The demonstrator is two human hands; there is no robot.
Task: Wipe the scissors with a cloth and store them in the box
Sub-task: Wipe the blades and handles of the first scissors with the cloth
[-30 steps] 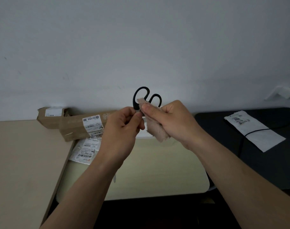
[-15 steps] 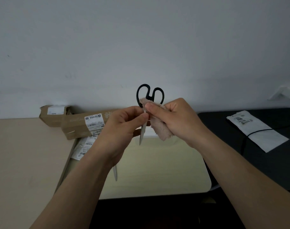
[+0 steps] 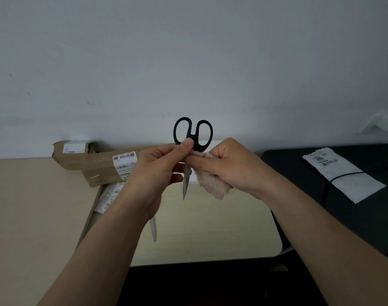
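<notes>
Black-handled scissors stand upright in front of me, handles up and the steel blade pointing down. My left hand pinches them just below the handle loops. My right hand grips a fuzzy pink cloth and presses it against the right side of the blade near the pivot. A long brown cardboard box with a white label lies on the table at the back left, and a smaller box lies behind it.
A thin metal blade-like object lies on the pale table under my left wrist. Labelled plastic bags sit beside the boxes. On the black desk to the right rest a white packet and a black cable.
The scissors have turned upright and stand higher above my hands, with both handle loops in full view. The blade tip now shows below my fingers, and the cloth sits lower along it.
</notes>
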